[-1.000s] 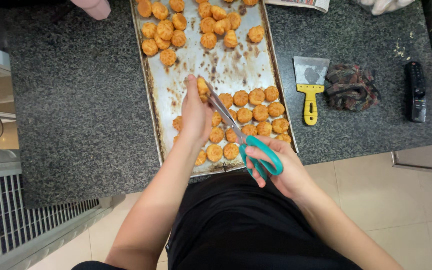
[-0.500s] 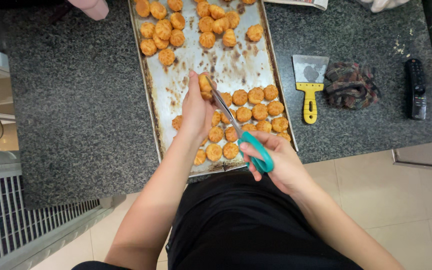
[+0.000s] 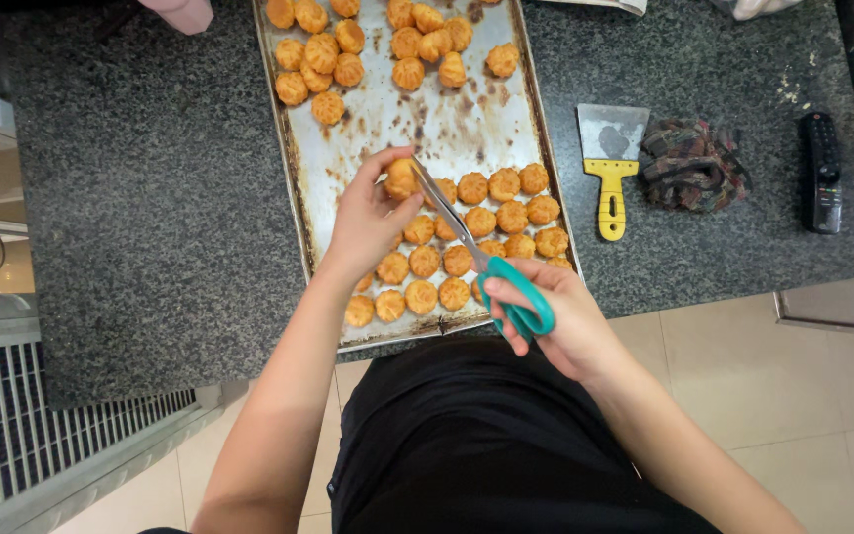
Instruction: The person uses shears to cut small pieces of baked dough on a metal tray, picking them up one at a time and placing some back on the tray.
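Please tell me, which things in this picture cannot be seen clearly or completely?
- Baking tray, head view: its far end is cut off by the top edge.
- Pastry in the left hand: partly covered by the fingers and the scissors.
- Scissors' teal handles: partly hidden inside the right hand.
- Another person's hand: mostly cut off at the top.
- Black remote: buttons too small.

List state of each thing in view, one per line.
left hand: pinching one pastry over the tray
held pastry: lifted, at the scissor tips
right hand: fingers through the scissor handles
scissors: teal handles, blades nearly closed, tips at the held pastry
baking tray: flat on the counter, stained, bare in the middle
pastries: in two groups, far end and near end
scraper: lying flat, yellow handle
cloth: crumpled
remote: lying flat
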